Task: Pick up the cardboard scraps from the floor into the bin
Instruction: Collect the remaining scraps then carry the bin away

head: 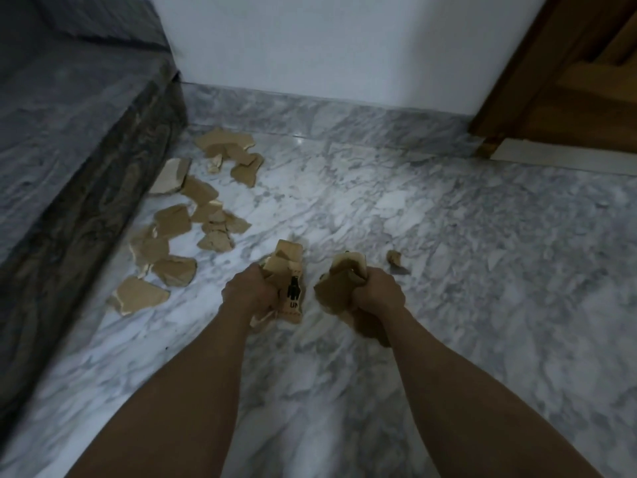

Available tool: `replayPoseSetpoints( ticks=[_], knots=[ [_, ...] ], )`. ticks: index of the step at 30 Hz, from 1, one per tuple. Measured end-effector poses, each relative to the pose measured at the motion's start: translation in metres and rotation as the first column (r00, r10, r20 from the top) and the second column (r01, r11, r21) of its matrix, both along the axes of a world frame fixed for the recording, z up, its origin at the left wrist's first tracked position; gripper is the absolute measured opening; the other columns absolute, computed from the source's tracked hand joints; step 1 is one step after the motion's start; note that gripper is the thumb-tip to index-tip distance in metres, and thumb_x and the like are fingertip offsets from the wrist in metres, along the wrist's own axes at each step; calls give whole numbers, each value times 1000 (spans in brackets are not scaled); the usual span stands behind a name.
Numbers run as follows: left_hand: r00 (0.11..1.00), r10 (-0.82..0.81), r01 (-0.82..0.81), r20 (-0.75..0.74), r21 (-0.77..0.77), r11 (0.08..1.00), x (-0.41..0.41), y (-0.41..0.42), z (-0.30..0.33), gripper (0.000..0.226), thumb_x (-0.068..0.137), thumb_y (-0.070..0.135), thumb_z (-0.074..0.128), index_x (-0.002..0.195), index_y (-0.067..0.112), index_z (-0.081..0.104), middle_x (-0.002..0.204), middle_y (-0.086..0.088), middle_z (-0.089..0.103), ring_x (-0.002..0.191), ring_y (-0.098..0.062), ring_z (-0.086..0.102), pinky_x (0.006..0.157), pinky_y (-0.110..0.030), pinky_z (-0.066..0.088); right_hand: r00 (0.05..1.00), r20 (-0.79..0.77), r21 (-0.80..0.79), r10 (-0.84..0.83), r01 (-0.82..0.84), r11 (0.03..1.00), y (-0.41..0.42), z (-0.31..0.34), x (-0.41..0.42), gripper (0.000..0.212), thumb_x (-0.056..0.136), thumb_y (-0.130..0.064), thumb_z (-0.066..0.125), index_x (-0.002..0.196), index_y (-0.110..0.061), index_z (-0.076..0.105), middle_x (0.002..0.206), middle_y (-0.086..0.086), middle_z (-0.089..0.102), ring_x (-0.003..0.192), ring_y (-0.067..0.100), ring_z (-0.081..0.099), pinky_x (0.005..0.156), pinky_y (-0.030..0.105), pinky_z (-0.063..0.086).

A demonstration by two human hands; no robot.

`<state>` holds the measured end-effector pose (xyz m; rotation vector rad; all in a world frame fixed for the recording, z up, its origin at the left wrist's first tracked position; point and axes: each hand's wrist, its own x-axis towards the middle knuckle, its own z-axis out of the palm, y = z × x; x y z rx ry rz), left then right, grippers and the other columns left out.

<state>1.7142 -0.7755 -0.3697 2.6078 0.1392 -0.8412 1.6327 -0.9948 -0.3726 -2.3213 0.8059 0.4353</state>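
Both your forearms reach forward and down from the bottom edge, near parallel, with the backs of the hands toward you.

Your left hand [249, 288] is fisted around a bunch of scraps [287, 270]; one piece in it bears black print, only partly readable. Your right hand [378, 293] is clenched the same way on a second bunch [336, 288], brown pieces that fan out to its left and below the wrist. Your fingers curl under on both hands, so you cannot see them, nor count the pieces in each grip. The two hands sit side by side, close but apart, above the marble floor [448, 236].

On the left stands a dark stone step [69, 132], its far end blurred. Along its foot lies a trail of loose scraps [172, 222], well left of your left hand and running away toward the white wall [327, 46]. The pile at the far end [229, 151] lies in the corner where the step meets the skirting.

Just beyond and right of your right hand one small scrap [394, 258] lies alone on the floor.

At top right a wooden door [568, 81] is cut off by the edge.
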Motion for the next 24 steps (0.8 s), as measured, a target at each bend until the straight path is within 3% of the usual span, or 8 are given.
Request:
replayPoseSetpoints(
  ticks=[3,7,10,12,14,17,21,24],
  knots=[
    [998,0,-3,-58,-41,999,-8,-6,5,64,65,32,82,120,20,50,119,-7,61,112,-32,59,89,-38,50,997,-26,115,-70,73,991,-7,-2,-4,42,68,-16,79,108,-14,67,92,5,64,99,32,65,75,33,52],
    [998,6,-13,-62,-112,994,-13,-5,2,57,62,31,83,109,19,53,109,-3,62,102,-28,61,81,-34,50,942,51,386,-333,289,876,-21,-6,-8,76,51,-9,83,125,-9,66,123,10,67,115,35,61,89,45,58],
    [998,-8,-3,-61,-181,983,-9,-3,-1,42,73,26,78,110,14,62,109,-7,67,94,-27,61,70,-32,46,818,103,570,-566,418,708,-42,6,-3,66,65,11,77,128,0,62,121,3,65,108,34,65,81,42,60],
    [998,-13,1,-57,-210,978,-7,-3,-2,40,74,25,77,111,13,65,109,-9,67,96,-28,63,72,-34,49,776,140,602,-615,427,675,-64,18,6,57,64,15,77,118,0,67,109,8,70,91,32,68,77,42,60],
    [998,-9,-6,-65,-223,975,-7,-4,-1,53,62,28,78,111,13,65,109,-9,67,98,-29,63,80,-38,53,768,180,570,-615,428,701,-83,27,18,53,63,14,79,112,-2,68,102,11,71,88,30,67,79,43,59],
    [998,-10,-4,-60,-222,975,-4,-4,-6,40,69,18,80,106,10,67,107,-11,68,98,-31,64,85,-43,56,857,208,384,-472,372,845,-92,22,30,66,56,2,85,119,-7,67,112,13,69,105,35,64,87,48,58],
    [998,11,-28,-70,-248,968,-1,-5,-11,37,68,10,83,102,11,68,105,-10,69,97,-29,65,88,-45,56,975,9,96,-221,220,971,-83,0,33,85,52,-18,88,130,-12,54,135,20,50,123,37,49,86,37,52],
    [996,31,-54,-86,-275,960,0,-4,-10,38,68,8,82,104,9,68,105,-10,69,99,-30,64,90,-47,55,989,-14,-4,-149,149,989,-74,-1,38,87,47,-27,84,127,-11,55,134,20,49,117,36,54,78,34,52]
  ],
)
